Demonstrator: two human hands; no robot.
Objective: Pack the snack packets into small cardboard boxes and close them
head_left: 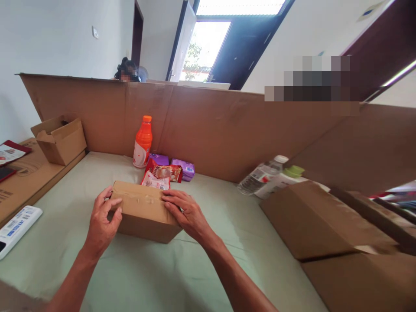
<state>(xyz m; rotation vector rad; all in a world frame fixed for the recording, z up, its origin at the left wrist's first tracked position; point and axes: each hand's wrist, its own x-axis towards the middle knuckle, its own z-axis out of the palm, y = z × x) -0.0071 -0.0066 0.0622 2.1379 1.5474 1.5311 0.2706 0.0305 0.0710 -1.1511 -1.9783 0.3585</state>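
Observation:
A small closed cardboard box (143, 203) rests on the pale green cloth, with clear tape on its top. My left hand (105, 214) is at the box's left end, fingers bent around the edge and thumb near the corner. Over the right end lies my right hand (185, 212), fingers together on the top and palm against the side; its thumb is partly hidden. Just behind the box are a red and white snack packet (156, 181), a red packet (170, 172) and a purple tissue pack (184, 169). An orange bottle (143, 143) stands upright behind them.
A tall cardboard wall (208, 125) runs along the back. An open carton (66, 143) stands at left, above a white device (19, 229). To the right are a tilted clear bottle (260, 177), a green-capped bottle (294, 172) and large boxes (312, 221). A person's head (126, 69) shows beyond.

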